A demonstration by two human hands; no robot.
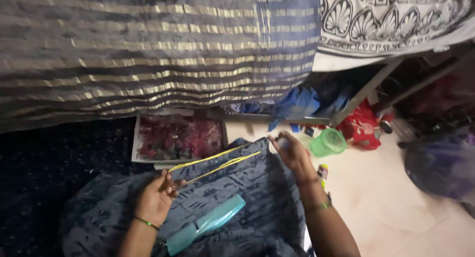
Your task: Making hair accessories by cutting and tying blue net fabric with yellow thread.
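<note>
I see my left hand (157, 196) and right hand (289, 150) held apart, each pinching an end of yellow thread (217, 163) stretched over dark blue cloth (247, 207). It looks light, limp and easily snapped; ends suit gripping best.
</note>
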